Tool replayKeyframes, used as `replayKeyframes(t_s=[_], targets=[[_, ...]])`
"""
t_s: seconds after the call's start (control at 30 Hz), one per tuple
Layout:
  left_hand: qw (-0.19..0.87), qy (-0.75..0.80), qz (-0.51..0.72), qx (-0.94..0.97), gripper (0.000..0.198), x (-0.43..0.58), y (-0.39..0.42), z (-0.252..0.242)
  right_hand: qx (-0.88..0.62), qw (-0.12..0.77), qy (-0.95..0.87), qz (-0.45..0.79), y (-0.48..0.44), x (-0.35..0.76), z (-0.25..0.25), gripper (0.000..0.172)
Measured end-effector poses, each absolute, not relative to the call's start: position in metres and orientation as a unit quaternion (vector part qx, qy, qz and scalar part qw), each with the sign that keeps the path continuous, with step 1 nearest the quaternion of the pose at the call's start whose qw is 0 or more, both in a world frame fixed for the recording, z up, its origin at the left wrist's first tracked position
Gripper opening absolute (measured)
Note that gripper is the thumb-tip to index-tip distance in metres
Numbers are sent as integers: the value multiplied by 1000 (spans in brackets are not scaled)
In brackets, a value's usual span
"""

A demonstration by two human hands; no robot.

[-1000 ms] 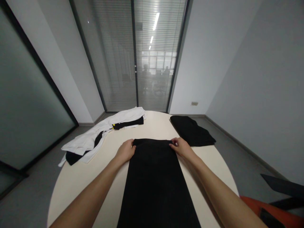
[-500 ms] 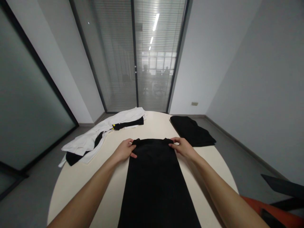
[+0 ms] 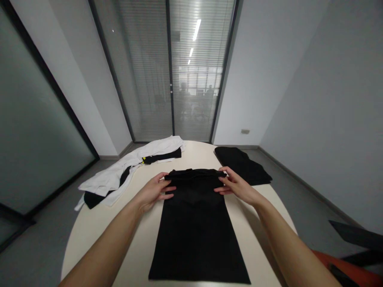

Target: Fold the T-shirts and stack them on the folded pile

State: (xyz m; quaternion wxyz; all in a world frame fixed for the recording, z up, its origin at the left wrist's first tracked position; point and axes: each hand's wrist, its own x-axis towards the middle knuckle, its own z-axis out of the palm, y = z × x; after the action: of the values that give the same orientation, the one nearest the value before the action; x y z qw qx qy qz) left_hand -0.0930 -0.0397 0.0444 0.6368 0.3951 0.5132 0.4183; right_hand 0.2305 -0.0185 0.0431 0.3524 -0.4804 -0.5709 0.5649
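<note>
A black folded garment (image 3: pixel 197 227) lies flat in front of me, its near hem straight and wider than its far end. I cannot tell what kind of garment it is. My left hand (image 3: pixel 154 190) pinches its far left corner between thumb and fingers. At the far right corner, my right hand (image 3: pixel 236 185) grips the same edge, with some fingers resting lower on the cloth. Between both hands the far edge is raised and turned over into a narrow band.
A pale round table (image 3: pixel 134 239) carries everything. White garments (image 3: pixel 119 169) with black cloth among them lie in a loose pile at the left. Another folded black garment (image 3: pixel 242 165) lies at the back right. An orange and black chair (image 3: pixel 344 267) stands at the lower right.
Both hands have lifted the far edge of the black garment and turned it over slightly. The garment has shifted away from me, and its near hem now shows.
</note>
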Motion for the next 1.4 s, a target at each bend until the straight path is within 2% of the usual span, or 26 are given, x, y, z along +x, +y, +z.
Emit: replayKeyframes(t_s=[0.13, 0.3, 0.57, 0.67, 0.8, 1.1, 1.3, 1.4], targets=[[670, 489, 403, 388, 33, -100, -39, 46, -450, 320, -578, 601, -23, 239, 48, 50], [691, 460, 383, 405, 43, -107, -39, 45, -388, 263, -610, 639, -24, 249, 48, 35], [665, 416, 427, 450, 35, -105, -39, 40, -339, 337, -686, 549, -13, 251, 38, 27], [692, 384, 407, 456, 33, -113, -37, 34, -322, 315, -703, 551, -15, 254, 42, 24], [707, 349, 360, 499, 31, -127, -34, 27, -305, 270, -709, 575, -17, 262, 44, 28], [635, 296, 179, 691, 27, -133, -34, 33, -252, 148, -732, 616, -13, 264, 47, 34], [552, 323, 224, 736, 21, -124, -28, 20, -288, 199, -713, 608, -8, 262, 31, 31], [516, 340, 217, 756, 20, -126, -25, 15, -298, 193, -717, 600, -6, 261, 25, 45]])
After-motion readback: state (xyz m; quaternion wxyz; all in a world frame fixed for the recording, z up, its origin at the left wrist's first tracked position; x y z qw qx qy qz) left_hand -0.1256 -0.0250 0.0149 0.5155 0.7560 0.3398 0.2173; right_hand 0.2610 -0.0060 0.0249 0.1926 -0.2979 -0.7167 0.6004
